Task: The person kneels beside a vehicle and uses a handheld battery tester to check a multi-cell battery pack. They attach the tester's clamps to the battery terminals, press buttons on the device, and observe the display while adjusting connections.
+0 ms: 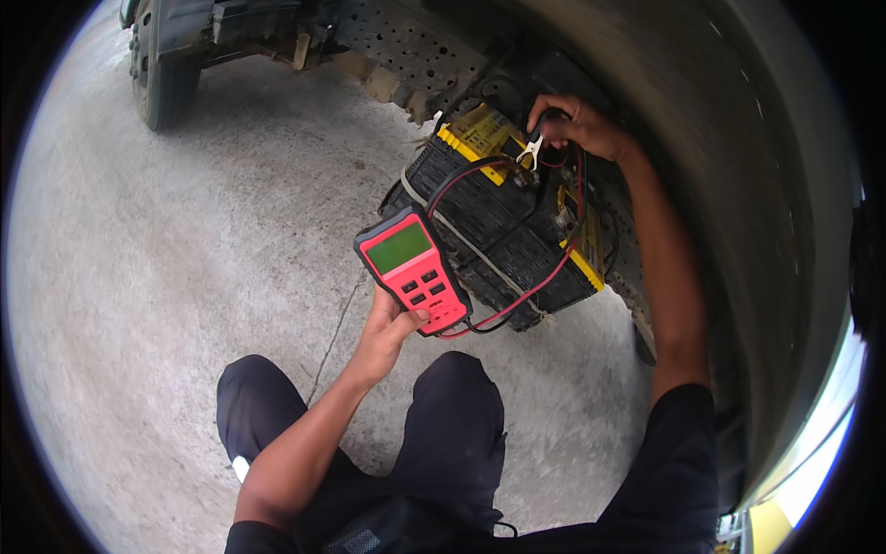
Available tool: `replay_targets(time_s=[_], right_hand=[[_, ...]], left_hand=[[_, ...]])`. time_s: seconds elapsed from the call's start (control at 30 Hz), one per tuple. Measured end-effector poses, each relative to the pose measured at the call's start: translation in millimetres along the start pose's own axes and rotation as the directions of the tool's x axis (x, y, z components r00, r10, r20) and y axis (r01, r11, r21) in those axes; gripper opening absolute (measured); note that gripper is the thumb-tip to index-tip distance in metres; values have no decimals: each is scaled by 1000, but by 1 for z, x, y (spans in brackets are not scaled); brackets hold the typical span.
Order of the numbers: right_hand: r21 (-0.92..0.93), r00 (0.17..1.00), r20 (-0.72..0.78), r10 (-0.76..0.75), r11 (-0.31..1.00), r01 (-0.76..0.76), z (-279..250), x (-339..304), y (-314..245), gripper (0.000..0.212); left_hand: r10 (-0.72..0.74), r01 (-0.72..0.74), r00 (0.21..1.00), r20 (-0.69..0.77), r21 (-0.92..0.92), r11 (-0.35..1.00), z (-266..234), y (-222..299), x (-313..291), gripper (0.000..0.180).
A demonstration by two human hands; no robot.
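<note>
My left hand (pixel 386 331) grips the lower end of a red and black battery tester (pixel 415 268), its thumb on the front below the buttons. The tester's green screen faces up with no readable figures. In my right hand (pixel 581 129) is a clamp (pixel 532 148) with metal jaws, held at the terminal end of a black and yellow battery (pixel 472 138). Whether the jaws bite on the terminal, I cannot tell. A red and black cable (pixel 540 286) loops from the tester's bottom up toward my right hand. Another yellow-edged battery (pixel 583 263) sits beside the first.
A truck's perforated frame (pixel 406 46) runs behind the batteries, and a wheel (pixel 166 74) stands at the far left. A pale strap (pixel 471 242) crosses the batteries. A large curved dark panel (pixel 748 185) arches close along my right arm. Below lies concrete floor (pixel 185 258).
</note>
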State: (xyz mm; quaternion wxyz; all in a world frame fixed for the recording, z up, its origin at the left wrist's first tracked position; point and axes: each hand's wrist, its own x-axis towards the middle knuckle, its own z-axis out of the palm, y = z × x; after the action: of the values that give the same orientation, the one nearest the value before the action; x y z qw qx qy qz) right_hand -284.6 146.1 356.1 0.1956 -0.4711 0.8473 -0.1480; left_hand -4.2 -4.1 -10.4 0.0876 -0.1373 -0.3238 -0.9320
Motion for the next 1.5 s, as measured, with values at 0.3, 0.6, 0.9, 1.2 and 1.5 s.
replay_targets(time_s=[0.3, 0.6, 0.9, 1.2, 1.5], right_hand=[[15, 1000, 1, 0, 1000, 0, 6, 1, 0, 28], [-70, 905, -423, 41, 995, -77, 35, -62, -9, 17], [-236, 585, -811, 18, 905, -354, 150, -72, -46, 19], [-346, 539, -813, -221, 928, -141, 167, -73, -25, 21], [-206, 656, -753, -48, 964, -166, 154, -84, -37, 28]], left_hand=[[-41, 40, 999, 12, 54, 998, 2, -2, -1, 86], [-26, 27, 1000, -14, 55, 998, 3, 4, -2, 89], [-6, 6, 1000, 22, 24, 1000, 1, -7, 5, 89], [-46, 45, 999, 15, 67, 997, -4, -5, 3, 89], [-38, 38, 999, 22, 16, 999, -1, -6, 2, 88]])
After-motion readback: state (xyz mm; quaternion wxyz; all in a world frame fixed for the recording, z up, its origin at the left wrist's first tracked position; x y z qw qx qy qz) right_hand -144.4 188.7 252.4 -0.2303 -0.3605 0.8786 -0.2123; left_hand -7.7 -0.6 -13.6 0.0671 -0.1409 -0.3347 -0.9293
